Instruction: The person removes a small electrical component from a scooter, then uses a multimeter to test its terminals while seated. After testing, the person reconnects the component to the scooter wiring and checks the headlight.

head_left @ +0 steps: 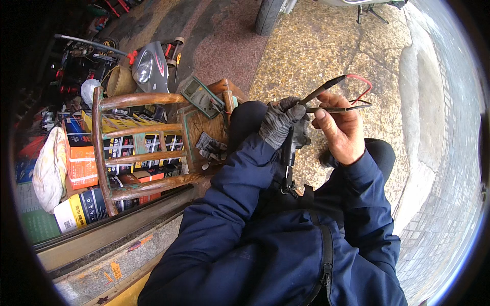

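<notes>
My left hand (279, 122), in a grey knit glove, is closed around a dark-sheathed cable (323, 91). Two dark lengths stick out of its grip toward the right, one slanting up and one nearly level. A thin red wire (368, 86) loops from the upper length's tip down toward the end of the lower one. My right hand (343, 127) is bare, its thumb and fingers closed about the lower length; the fingertips are partly hidden behind the cable. Below the glove, between my knees, is a black object (290, 158) whose kind I cannot make out.
On my left, a wooden chair (140, 99) carries a multimeter (202, 97) and a grey glove (211, 147). Stacked boxes (83, 166) and a white cloth (50, 168) lie beyond it. A grey vehicle fairing (152, 66) is farther off. A tyre (269, 16) stands ahead.
</notes>
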`<state>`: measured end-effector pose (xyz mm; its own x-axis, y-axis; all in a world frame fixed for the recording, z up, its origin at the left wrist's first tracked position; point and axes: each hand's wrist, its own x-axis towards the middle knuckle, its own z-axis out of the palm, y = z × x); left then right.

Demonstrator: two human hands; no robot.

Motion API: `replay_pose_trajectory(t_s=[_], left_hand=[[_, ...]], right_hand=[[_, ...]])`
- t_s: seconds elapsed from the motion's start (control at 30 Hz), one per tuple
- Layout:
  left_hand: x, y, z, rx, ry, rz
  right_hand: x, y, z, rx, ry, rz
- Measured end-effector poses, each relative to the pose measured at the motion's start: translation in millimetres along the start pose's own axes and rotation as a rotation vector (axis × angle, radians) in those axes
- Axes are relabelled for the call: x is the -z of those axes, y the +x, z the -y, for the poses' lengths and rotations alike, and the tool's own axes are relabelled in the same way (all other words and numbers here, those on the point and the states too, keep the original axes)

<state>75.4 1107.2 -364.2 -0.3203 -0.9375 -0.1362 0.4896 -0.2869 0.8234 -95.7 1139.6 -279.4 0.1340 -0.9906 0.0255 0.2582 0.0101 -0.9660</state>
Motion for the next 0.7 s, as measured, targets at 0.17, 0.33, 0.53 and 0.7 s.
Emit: replay_pose_trajectory(t_s=[0.17, 0.33, 0.53, 0.7], left_hand=[[-9, -4, -7, 0.052, 0.007, -0.002], [-12, -5, -8, 0.165, -0.011, 0.095], [-10, -11, -11, 0.354, -0.284, 0.12], [-17, -11, -18, 0.4, -0.211, 0.018]], right_hand=[[-6, 6, 0, 0.054, -0.076, -0.033], [-7, 12, -2, 0.09, -0.253, -0.11], [2, 14, -2, 0.162, -0.386, -0.055], [5, 16, 0, 0.179, -0.384, -0.023]])
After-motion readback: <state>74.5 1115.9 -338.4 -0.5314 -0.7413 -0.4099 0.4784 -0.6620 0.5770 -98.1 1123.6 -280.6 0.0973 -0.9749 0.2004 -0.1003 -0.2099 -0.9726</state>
